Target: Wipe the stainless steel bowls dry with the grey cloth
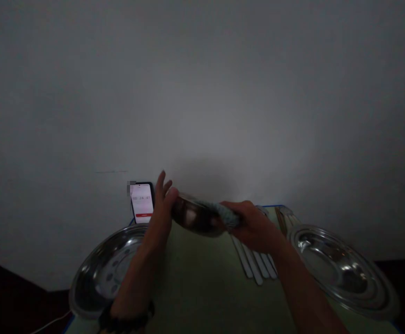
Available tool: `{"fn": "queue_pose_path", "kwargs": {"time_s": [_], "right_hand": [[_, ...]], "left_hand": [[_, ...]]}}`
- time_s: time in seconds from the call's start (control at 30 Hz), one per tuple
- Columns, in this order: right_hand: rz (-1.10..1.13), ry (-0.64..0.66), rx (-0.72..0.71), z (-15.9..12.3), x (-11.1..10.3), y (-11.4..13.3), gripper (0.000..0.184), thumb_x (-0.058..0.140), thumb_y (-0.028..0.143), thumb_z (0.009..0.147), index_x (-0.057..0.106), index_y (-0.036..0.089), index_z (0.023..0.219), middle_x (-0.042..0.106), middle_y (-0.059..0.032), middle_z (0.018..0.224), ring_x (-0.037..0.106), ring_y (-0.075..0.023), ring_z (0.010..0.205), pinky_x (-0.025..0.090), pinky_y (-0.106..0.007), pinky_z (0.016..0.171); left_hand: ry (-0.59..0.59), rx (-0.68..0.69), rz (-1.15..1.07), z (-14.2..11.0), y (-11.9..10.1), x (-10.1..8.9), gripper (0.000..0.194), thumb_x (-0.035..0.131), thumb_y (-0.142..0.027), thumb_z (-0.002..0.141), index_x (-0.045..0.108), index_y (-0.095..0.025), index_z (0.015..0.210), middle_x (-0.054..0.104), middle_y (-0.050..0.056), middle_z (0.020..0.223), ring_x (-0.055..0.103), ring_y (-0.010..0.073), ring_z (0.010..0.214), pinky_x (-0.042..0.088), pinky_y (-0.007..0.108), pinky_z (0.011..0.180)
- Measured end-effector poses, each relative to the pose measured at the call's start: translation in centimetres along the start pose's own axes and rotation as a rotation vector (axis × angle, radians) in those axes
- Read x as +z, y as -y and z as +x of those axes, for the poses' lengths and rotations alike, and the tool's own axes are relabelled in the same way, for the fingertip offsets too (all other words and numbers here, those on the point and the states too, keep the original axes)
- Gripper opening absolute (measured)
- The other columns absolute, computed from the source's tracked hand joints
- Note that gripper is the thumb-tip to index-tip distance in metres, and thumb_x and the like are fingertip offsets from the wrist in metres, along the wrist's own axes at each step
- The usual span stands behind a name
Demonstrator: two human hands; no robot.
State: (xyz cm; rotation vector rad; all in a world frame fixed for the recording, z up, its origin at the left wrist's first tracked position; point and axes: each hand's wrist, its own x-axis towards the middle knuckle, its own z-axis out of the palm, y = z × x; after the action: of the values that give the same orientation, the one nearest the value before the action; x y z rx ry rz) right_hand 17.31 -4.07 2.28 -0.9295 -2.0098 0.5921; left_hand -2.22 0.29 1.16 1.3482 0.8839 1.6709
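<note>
Above the middle of the table, a shiny metal bowl (195, 219) is held tilted between my two hands. My left hand (164, 199) grips its left edge with the thumb, while some fingers stick up behind. At the right edge, my right hand (249, 222) is closed around a patterned grey-green cloth (225, 214) pressed against the bowl. Motion blur softens the bowl and cloth, and the fingers under the rim are partly hidden.
A large metal basin (91, 273) stands at the left, and stacked metal dishes (345, 269) at the right. Several white-handled utensils (254, 264) lie by my right forearm. A phone showing a timer (142, 204) leans on the wall (202, 93) behind the green tabletop (202, 283).
</note>
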Motion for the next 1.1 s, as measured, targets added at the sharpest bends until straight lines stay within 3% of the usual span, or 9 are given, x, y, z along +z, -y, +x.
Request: {"fn": "queue_pose_path", "kwargs": {"time_s": [0.13,0.23,0.43,0.57,0.63,0.73,0.83,1.0,1.1], "right_hand": [[0.304,-0.185,0.073,-0.5,-1.4,-1.5,0.017,0.064,0.038,0.080,0.071,0.022,0.077,0.065,0.0038,0.066,0.056,-0.0138,0.061,0.047,-0.026,0.059],[0.339,-0.315,0.124,0.0,-1.1,-2.2,0.026,0.062,0.046,0.081,0.072,0.022,0.082,0.068,0.0019,0.072,0.060,-0.0161,0.068,0.050,-0.031,0.066],[0.068,-0.860,0.202,0.4,-1.3,-0.8,0.037,0.055,0.048,0.087,0.071,0.015,0.091,0.072,-0.0046,0.081,0.065,-0.0206,0.081,0.052,-0.033,0.075],[-0.159,-1.019,0.085,-0.2,-0.8,1.0,0.035,0.049,0.042,0.091,0.068,0.017,0.107,0.072,-0.0098,0.098,0.066,-0.0243,0.093,0.053,-0.038,0.080],[-0.216,-0.906,-0.022,-0.2,0.5,1.5,0.039,0.044,0.038,0.094,0.058,0.019,0.125,0.066,-0.0121,0.119,0.061,-0.0259,0.110,0.050,-0.043,0.091],[-0.302,-0.418,-0.160,0.0,2.9,1.8,0.056,0.051,0.041,0.090,0.042,0.021,0.142,0.040,-0.0113,0.150,0.035,-0.0291,0.138,0.031,-0.052,0.112],[-0.327,-0.153,-0.104,0.2,4.4,1.9,0.063,0.052,0.049,0.088,0.039,0.022,0.144,0.026,-0.0098,0.157,0.021,-0.0313,0.144,0.022,-0.055,0.115],[-0.307,-0.359,-0.013,0.4,3.6,2.0,0.034,0.044,0.036,0.095,0.054,0.019,0.122,0.058,-0.0115,0.127,0.049,-0.0247,0.121,0.034,-0.047,0.106],[-0.341,-0.323,0.072,0.5,3.0,1.6,0.027,0.050,0.033,0.092,0.055,0.019,0.115,0.063,-0.0099,0.113,0.054,-0.0250,0.109,0.035,-0.048,0.099]], "left_hand": [[0.111,-0.058,0.272,-0.5,-1.0,-1.8,0.039,0.060,-0.060,0.076,0.070,-0.022,0.081,0.068,0.006,0.087,0.060,0.0257,0.088,0.045,0.033,0.075],[0.223,-0.149,0.297,-0.9,-1.7,-2.3,0.041,0.062,-0.059,0.075,0.064,-0.020,0.063,0.059,0.000,0.060,0.051,0.0170,0.061,0.039,0.027,0.056],[0.175,-0.139,0.472,-0.7,-1.9,-1.4,0.044,0.058,-0.058,0.078,0.064,-0.017,0.061,0.053,-0.002,0.055,0.045,0.0140,0.055,0.032,0.025,0.052],[0.100,-0.120,0.516,-0.8,-1.7,-0.6,0.044,0.058,-0.057,0.079,0.059,-0.018,0.057,0.052,-0.002,0.053,0.046,0.0146,0.055,0.032,0.025,0.051],[0.081,-0.122,0.465,-0.9,-1.7,-0.2,0.042,0.057,-0.056,0.079,0.059,-0.019,0.059,0.055,-0.001,0.055,0.049,0.0159,0.058,0.035,0.026,0.054],[0.069,-0.109,0.421,-1.2,-2.0,0.1,0.038,0.056,-0.053,0.080,0.060,-0.020,0.061,0.057,-0.001,0.058,0.052,0.0172,0.060,0.038,0.027,0.056],[0.060,-0.068,0.488,-1.3,-2.4,0.0,0.036,0.056,-0.049,0.080,0.061,-0.020,0.060,0.060,0.000,0.059,0.053,0.0186,0.061,0.039,0.028,0.058],[0.188,-0.024,0.532,-1.8,-3.0,0.4,0.040,0.050,-0.048,0.084,0.063,-0.019,0.060,0.060,0.001,0.059,0.052,0.0182,0.059,0.038,0.027,0.055],[0.301,0.022,0.636,-2.1,-2.9,0.8,0.041,0.049,-0.046,0.085,0.060,-0.019,0.057,0.055,0.000,0.054,0.048,0.0167,0.056,0.034,0.027,0.052]]}}
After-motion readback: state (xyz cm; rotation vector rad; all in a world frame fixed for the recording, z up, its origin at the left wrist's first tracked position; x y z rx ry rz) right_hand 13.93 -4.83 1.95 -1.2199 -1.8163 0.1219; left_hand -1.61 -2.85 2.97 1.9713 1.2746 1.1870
